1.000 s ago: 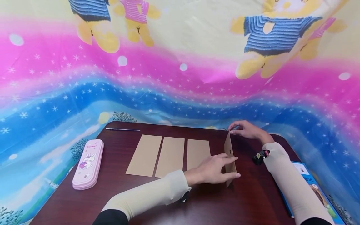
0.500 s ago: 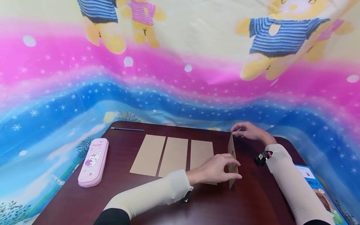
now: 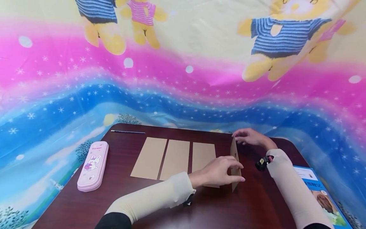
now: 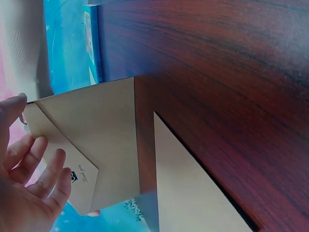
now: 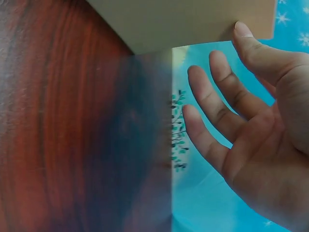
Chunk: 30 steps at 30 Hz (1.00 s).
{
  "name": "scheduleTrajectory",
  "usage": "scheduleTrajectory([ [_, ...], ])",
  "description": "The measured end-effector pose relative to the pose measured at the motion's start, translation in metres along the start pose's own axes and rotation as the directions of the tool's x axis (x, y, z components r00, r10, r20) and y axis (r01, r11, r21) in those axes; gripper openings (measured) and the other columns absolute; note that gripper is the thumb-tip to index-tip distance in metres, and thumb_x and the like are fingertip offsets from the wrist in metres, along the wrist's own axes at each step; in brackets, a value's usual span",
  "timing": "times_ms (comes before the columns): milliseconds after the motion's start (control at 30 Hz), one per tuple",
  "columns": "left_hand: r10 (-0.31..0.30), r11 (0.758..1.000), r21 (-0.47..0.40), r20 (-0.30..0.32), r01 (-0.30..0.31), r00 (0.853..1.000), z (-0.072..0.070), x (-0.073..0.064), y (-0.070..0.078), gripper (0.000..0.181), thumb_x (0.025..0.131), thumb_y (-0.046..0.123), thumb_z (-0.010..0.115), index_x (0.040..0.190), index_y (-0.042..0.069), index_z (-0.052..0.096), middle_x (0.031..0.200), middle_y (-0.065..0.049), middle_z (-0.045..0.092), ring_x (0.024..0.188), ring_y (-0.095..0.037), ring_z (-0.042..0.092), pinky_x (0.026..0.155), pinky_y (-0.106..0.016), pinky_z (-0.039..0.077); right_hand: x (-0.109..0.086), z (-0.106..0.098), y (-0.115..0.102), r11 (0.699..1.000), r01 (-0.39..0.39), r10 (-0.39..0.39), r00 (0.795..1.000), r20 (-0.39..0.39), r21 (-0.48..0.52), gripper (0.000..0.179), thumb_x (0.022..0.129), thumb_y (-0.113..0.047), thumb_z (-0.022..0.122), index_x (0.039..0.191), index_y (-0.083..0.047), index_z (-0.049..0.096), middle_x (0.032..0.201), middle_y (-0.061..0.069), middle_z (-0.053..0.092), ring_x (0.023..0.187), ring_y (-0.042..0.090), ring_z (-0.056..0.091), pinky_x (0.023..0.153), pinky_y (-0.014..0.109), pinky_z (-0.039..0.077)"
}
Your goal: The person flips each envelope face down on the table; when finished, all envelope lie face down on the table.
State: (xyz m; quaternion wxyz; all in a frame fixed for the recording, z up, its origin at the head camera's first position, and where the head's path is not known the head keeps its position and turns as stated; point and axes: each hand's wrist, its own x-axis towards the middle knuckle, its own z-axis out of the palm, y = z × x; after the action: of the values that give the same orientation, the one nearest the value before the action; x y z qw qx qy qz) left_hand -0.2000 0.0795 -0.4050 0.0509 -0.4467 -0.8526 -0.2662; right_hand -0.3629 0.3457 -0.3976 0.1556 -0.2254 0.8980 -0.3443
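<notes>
A brown paper envelope stands on edge, upright, between my two hands. Its pointed flap bears a small dark mark and the words "Thank you" in the left wrist view. My left hand holds it at the near end, the fingers over its top edge. At the far end my right hand pinches a corner, and the right wrist view has the thumb on its face with the other fingers spread loosely. To the left lie three plain brown rectangles, the nearest one partly covered by my left hand.
A pink pencil case with a rabbit on it lies at the left of the dark wooden table. Near the back edge is a pencil. A blue book lies at the right, partly under my right forearm. Patterned cloth hangs behind.
My right hand has come slightly lower at the envelope's far corner. The left hand keeps nearly the same place, and the head view has shifted a little.
</notes>
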Motion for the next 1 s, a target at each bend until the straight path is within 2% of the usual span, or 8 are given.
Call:
scheduleTrajectory([
  [200, -0.005, 1.0, -0.007, 0.002, 0.005, 1.0, 0.0, 0.0, 0.0, 0.04, 0.097, 0.05, 0.067, 0.127, 0.024, 0.071, 0.117, 0.014, 0.069, 0.094, 0.007, 0.057, 0.079, -0.004, 0.04, 0.0, 0.011, 0.015, 0.999, -0.012, 0.011, 1.0, 0.027, 0.05, 0.036, 0.105, -0.018, 0.058, 0.135, 0.001, 0.06, 0.122, 0.019, 0.069, 0.105, 0.027, 0.069, 0.085, 0.041, 0.059],
  [433, -0.021, 1.0, -0.006, 0.022, 0.021, 1.0, -0.001, 0.001, 0.001, 0.04, 0.097, 0.051, 0.067, 0.128, 0.026, 0.071, 0.118, 0.015, 0.068, 0.093, 0.006, 0.057, 0.079, -0.005, 0.041, 0.002, 0.022, 0.026, 0.997, -0.057, 0.054, 0.997, 0.054, 0.05, 0.033, 0.105, -0.016, 0.057, 0.133, 0.0, 0.064, 0.092, 0.015, 0.069, 0.081, 0.022, 0.064, 0.071, 0.034, 0.052],
  [633, -0.023, 1.0, -0.01, 0.023, 0.024, 0.999, -0.001, 0.002, 0.002, 0.04, 0.097, 0.051, 0.067, 0.128, 0.026, 0.071, 0.12, 0.015, 0.069, 0.098, 0.004, 0.061, 0.08, -0.006, 0.041, 0.004, 0.027, 0.033, 0.993, -0.099, 0.094, 0.992, 0.089, 0.058, 0.032, 0.105, -0.013, 0.054, 0.132, 0.0, 0.065, 0.087, 0.008, 0.074, 0.079, 0.023, 0.069, 0.066, 0.031, 0.052],
  [833, -0.023, 1.0, -0.012, 0.028, 0.023, 0.999, 0.0, 0.003, 0.002, 0.041, 0.097, 0.051, 0.067, 0.128, 0.026, 0.07, 0.121, 0.015, 0.068, 0.098, 0.006, 0.06, 0.08, -0.006, 0.042, 0.006, 0.028, 0.037, 0.994, -0.109, 0.109, 0.992, 0.06, -0.001, 0.029, 0.104, -0.012, 0.055, 0.128, -0.004, 0.07, 0.081, 0.007, 0.072, 0.073, 0.02, 0.065, 0.059, 0.029, 0.048],
  [1000, -0.028, 0.999, -0.015, 0.031, 0.029, 0.999, 0.001, 0.003, 0.001, 0.042, 0.096, 0.051, 0.067, 0.129, 0.026, 0.07, 0.121, 0.015, 0.068, 0.092, 0.007, 0.054, 0.078, -0.006, 0.041, 0.008, 0.03, 0.037, 0.994, -0.078, 0.082, 0.996, 0.042, -0.075, 0.027, 0.103, -0.007, 0.055, 0.122, -0.005, 0.074, 0.081, 0.007, 0.07, 0.071, 0.017, 0.061, 0.061, 0.029, 0.048],
])
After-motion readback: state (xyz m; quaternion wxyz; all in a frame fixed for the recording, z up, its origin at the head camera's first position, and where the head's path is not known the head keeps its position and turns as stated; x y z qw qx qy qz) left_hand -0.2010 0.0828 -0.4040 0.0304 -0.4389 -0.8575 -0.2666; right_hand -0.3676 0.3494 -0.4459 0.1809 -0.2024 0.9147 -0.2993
